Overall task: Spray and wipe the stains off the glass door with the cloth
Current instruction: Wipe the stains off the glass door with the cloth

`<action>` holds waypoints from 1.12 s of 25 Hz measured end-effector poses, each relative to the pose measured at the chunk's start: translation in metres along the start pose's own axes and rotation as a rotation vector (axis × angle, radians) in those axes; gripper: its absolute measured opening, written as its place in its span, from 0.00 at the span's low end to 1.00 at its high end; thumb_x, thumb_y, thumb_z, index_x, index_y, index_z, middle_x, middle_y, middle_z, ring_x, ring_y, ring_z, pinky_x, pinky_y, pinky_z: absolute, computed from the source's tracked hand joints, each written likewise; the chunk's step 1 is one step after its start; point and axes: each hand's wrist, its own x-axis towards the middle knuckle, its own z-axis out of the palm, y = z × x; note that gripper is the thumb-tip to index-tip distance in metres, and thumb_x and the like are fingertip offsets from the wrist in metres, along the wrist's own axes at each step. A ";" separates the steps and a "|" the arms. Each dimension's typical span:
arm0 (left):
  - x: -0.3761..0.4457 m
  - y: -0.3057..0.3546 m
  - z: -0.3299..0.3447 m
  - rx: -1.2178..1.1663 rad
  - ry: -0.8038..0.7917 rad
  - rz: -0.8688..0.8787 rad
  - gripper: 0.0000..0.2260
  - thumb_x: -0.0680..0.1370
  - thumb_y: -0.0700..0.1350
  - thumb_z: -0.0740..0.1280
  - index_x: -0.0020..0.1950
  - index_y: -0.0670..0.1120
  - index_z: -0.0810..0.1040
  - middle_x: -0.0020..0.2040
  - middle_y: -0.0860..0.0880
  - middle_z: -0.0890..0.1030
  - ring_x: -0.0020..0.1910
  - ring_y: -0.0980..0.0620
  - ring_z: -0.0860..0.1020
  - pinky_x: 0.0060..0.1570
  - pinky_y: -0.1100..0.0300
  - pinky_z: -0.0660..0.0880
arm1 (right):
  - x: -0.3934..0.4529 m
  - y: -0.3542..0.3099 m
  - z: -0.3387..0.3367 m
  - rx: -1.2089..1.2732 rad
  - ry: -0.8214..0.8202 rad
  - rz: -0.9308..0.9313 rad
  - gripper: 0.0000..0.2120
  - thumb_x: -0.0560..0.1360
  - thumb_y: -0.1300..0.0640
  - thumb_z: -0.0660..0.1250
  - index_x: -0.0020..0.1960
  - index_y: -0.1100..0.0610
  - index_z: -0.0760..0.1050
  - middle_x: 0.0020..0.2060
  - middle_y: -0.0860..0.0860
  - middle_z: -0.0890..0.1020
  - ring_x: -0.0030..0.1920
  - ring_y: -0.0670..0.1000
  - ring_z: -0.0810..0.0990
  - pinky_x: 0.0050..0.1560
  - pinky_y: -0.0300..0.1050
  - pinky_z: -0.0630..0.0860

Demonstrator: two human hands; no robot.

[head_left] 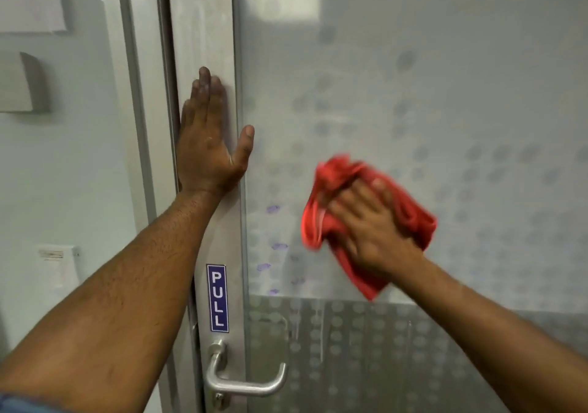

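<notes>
On the glass door [413,94], right hand [372,224] pressed flat a crumpled red cloth [410,212] — purple stains [273,209] beside; left hand [206,139] lay open-palmed on the frame [203,30].

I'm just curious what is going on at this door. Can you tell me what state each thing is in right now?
left hand: open, flat against the door frame
right hand: pressing the red cloth on the glass
red cloth: bunched, blurred
glass door: frosted; purple stains left of the cloth
door handle: horizontal, untouched
PULL sign: stuck on the frame
</notes>
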 end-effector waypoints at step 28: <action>0.000 -0.003 0.007 0.044 0.067 0.023 0.26 0.81 0.44 0.58 0.77 0.36 0.60 0.78 0.38 0.61 0.78 0.41 0.58 0.78 0.52 0.52 | -0.007 -0.076 0.050 0.131 -0.075 -0.136 0.26 0.77 0.49 0.61 0.74 0.51 0.66 0.72 0.51 0.71 0.75 0.55 0.62 0.77 0.54 0.44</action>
